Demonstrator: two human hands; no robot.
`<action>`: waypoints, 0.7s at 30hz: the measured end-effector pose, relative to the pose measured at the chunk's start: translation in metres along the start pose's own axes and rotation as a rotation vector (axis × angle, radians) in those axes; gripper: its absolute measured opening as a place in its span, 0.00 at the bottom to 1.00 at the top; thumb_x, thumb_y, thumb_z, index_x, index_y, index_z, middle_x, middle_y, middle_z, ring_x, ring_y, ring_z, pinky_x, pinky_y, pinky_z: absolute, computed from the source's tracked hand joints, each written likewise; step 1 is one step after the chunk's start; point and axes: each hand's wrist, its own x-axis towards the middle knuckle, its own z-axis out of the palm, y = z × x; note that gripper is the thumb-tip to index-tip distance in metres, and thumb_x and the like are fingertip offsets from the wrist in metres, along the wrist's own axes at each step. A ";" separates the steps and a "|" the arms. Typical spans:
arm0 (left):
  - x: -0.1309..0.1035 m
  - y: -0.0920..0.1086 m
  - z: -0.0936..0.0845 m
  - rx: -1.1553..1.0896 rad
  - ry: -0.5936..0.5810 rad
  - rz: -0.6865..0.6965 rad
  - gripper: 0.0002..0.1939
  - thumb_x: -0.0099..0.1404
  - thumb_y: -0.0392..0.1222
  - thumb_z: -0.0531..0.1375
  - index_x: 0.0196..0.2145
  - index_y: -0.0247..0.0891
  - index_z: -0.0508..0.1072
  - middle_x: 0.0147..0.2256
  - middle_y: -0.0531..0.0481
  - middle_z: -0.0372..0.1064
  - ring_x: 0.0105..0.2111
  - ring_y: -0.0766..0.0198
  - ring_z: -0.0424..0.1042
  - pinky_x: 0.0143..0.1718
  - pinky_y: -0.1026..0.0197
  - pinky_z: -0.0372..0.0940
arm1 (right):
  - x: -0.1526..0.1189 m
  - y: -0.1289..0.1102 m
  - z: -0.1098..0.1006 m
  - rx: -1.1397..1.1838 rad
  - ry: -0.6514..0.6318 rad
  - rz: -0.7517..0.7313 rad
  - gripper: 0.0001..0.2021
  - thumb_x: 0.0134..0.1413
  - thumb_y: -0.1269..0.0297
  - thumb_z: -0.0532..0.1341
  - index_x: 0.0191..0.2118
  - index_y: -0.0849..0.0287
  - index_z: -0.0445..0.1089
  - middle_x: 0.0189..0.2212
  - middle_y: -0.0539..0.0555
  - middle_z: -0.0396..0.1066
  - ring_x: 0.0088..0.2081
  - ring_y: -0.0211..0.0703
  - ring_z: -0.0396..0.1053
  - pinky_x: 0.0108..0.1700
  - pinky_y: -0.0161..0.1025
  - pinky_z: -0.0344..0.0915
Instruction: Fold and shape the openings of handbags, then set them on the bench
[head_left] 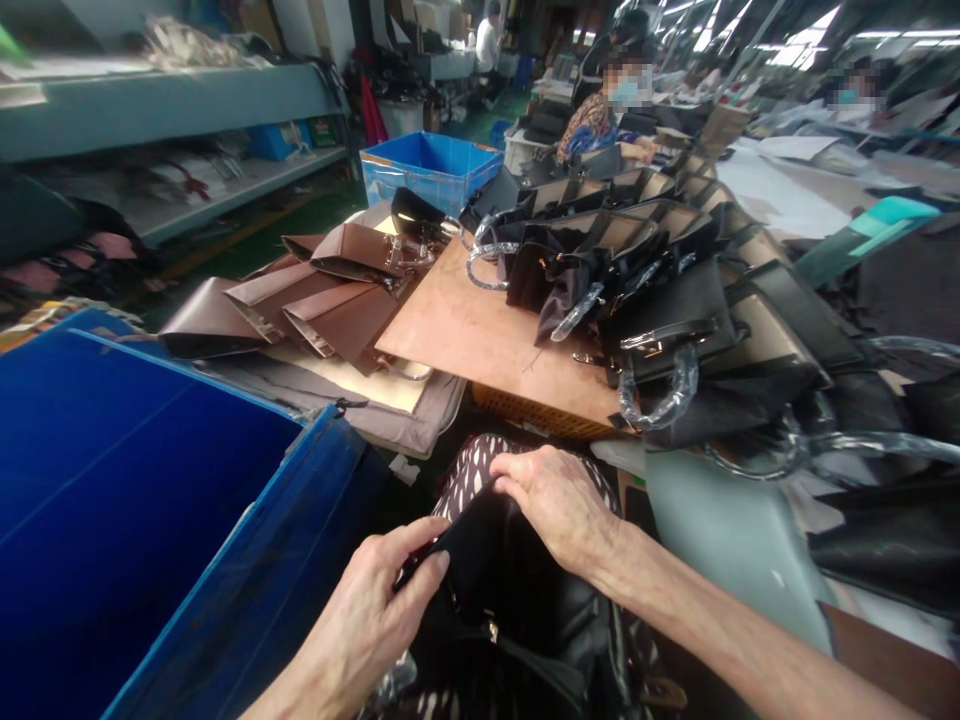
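Note:
A black handbag (517,570) lies across my lap, on patterned cloth (474,470). My left hand (382,590) pinches one end of its upper edge between thumb and fingers. Farther along the same edge, my right hand (555,500) grips it with thumb and bent fingers. Between the two hands the edge runs straight and slanted. A small gold-coloured metal fitting (492,628) shows on the bag below my hands. The lower part of the bag runs out of view.
Many black handbags (675,300) with plastic-wrapped handles crowd the board (465,310) ahead and right. Brown handbags (322,290) lie to its left. A large blue bin (247,530) stands at my left, a smaller blue crate (431,165) farther off. A masked co-worker (600,115) sits beyond.

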 end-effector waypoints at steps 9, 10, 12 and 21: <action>0.022 0.013 -0.015 0.011 -0.145 0.171 0.16 0.58 0.42 0.53 0.43 0.37 0.69 0.28 0.54 0.68 0.27 0.66 0.64 0.28 0.67 0.57 | 0.003 -0.002 -0.001 0.037 0.015 -0.010 0.06 0.51 0.64 0.58 0.28 0.53 0.72 0.25 0.49 0.74 0.30 0.41 0.70 0.30 0.33 0.55; 0.030 0.017 -0.014 0.052 -0.146 0.208 0.15 0.56 0.43 0.54 0.42 0.38 0.69 0.28 0.55 0.67 0.27 0.67 0.63 0.27 0.67 0.56 | 0.003 -0.002 -0.001 0.043 0.020 -0.014 0.06 0.51 0.65 0.57 0.29 0.52 0.72 0.25 0.49 0.74 0.31 0.41 0.70 0.30 0.33 0.55; 0.050 0.027 -0.011 0.129 -0.158 0.280 0.13 0.53 0.43 0.57 0.37 0.38 0.71 0.28 0.55 0.67 0.28 0.66 0.64 0.27 0.67 0.55 | 0.003 -0.002 0.000 0.058 0.024 -0.022 0.08 0.52 0.66 0.56 0.32 0.51 0.72 0.27 0.49 0.75 0.32 0.41 0.71 0.31 0.33 0.56; 0.078 0.034 -0.004 0.095 -0.244 0.411 0.16 0.49 0.32 0.50 0.34 0.37 0.73 0.25 0.56 0.67 0.26 0.67 0.63 0.25 0.68 0.53 | -0.053 0.009 0.001 0.219 0.261 0.059 0.30 0.47 0.73 0.58 0.57 0.55 0.51 0.50 0.56 0.64 0.50 0.45 0.62 0.51 0.39 0.58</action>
